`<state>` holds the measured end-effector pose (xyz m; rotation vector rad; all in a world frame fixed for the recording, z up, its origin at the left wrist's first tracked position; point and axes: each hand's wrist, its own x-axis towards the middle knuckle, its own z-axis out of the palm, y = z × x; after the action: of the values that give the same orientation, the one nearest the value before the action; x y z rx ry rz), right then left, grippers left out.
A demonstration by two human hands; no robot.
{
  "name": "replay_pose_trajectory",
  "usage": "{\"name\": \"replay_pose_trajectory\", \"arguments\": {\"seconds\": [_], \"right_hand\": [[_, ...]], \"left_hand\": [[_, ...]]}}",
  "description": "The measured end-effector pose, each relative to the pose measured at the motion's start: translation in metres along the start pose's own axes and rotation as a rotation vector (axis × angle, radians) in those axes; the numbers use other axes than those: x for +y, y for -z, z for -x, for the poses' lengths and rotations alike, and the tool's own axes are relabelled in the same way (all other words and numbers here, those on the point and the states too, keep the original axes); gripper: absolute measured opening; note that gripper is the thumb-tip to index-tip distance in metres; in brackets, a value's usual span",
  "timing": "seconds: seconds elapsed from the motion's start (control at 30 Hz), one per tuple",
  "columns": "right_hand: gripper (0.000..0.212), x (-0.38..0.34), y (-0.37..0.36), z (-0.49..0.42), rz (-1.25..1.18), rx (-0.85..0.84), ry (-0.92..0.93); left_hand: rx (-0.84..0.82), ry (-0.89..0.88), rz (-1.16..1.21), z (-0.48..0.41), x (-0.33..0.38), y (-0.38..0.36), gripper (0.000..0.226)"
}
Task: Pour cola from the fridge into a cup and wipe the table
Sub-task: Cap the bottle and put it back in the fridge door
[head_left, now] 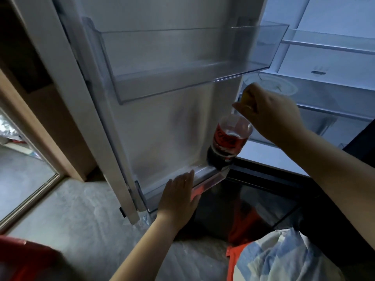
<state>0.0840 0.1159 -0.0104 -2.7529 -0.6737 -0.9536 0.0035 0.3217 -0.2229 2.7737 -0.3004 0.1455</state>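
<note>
Item 1. Fridge door: swung open, inner face toward the camera, filling the frame from 10 to 1 o'clock.

Item 2. Upper door bin: clear plastic, at 12 o'clock, nothing seen inside; its front corner juts out just above the right hand.

Item 3. Lower door shelf: at centre, holds the cola bottle at its right end; clear front rail with a reddish glint.

Item 4. Cola bottle: dark liquid, red label, upper part clear; slightly tilted, base in the lower door shelf, top under the right hand, at 2 o'clock from frame centre.

Item 5. Right hand: above the bottle, fingers curled and pinched together over the bottle's top; a yellowish patch shows between them, blurred, so the cap itself cannot be made out.

Item 6. Left hand: fingers straight and held close together, palm flat against the front rail of the lower door shelf, at 6 o'clock from centre.

Item 7. Fridge interior: lit, at 2 o'clock, glass shelves; a round pale container sits behind the right hand.

Item 8. Lower dark glossy panel: at 5 o'clock, below the bottle, reflecting something orange.

Item 9. Floor: grey, at 7 o'clock; red object at the bottom-left corner, blurred
</note>
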Motion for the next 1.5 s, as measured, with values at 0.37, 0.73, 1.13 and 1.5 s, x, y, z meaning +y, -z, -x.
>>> {"name": "replay_pose_trajectory", "arguments": {"seconds": [0.37, 0.73, 1.13, 1.5], "right_hand": [[0.038, -0.004, -0.066, -0.003, -0.093, -0.044, -0.123], [0.036, -0.018, -0.122, -0.017, -0.081, -0.102, -0.125], [0.022, -0.038, -0.108, 0.059, -0.488, 0.15, -0.319], [0.046, -0.027, -0.147, 0.16, -0.178, -0.444, -0.001]], "left_hand": [[-0.028, -0.105, -0.15, 0.002, 0.001, -0.004, 0.063], [-0.023, -0.063, -0.091, 0.003, 0.001, -0.004, 0.063], [-0.017, -0.076, -0.117, 0.003, 0.001, -0.004, 0.064], [0.048, -0.08, -0.204, 0.005, 0.001, -0.011, 0.059]]}}
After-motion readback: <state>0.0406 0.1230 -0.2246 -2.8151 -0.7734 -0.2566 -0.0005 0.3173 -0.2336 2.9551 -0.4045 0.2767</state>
